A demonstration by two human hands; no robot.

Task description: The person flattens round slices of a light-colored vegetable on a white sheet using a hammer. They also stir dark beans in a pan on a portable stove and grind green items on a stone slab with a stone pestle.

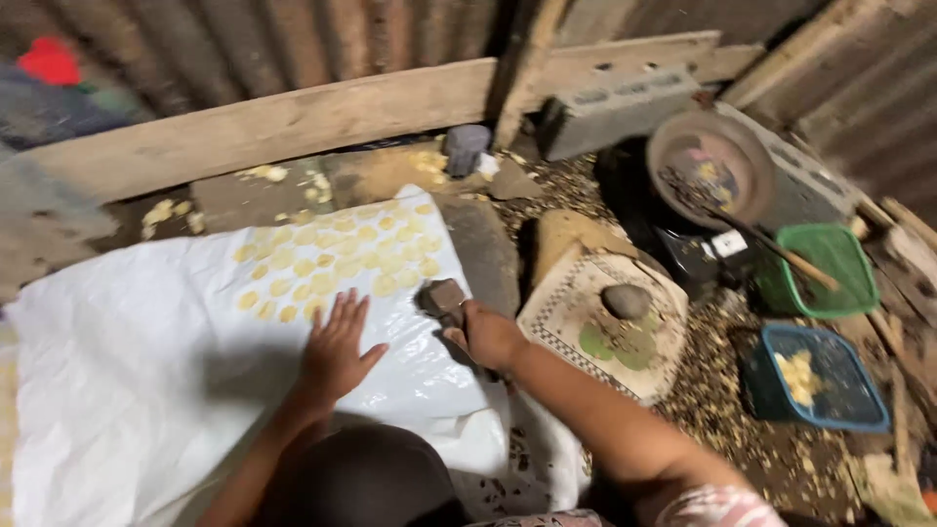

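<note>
I see my two arms coming into the picture from the bottom edge, and both forearms are bare, with no sleeve on them down to the wrist. My left hand wears nothing: no glove, no ring, no watch that I can notice. My right hand is also bare, without glove or bracelet. Near the bottom right corner, at my right upper arm, a short sleeve shows, of light cloth with a pinkish pattern; the picture is too blurred to tell the pattern exactly. Between my arms there is dark clothing, plain and without markings.
</note>
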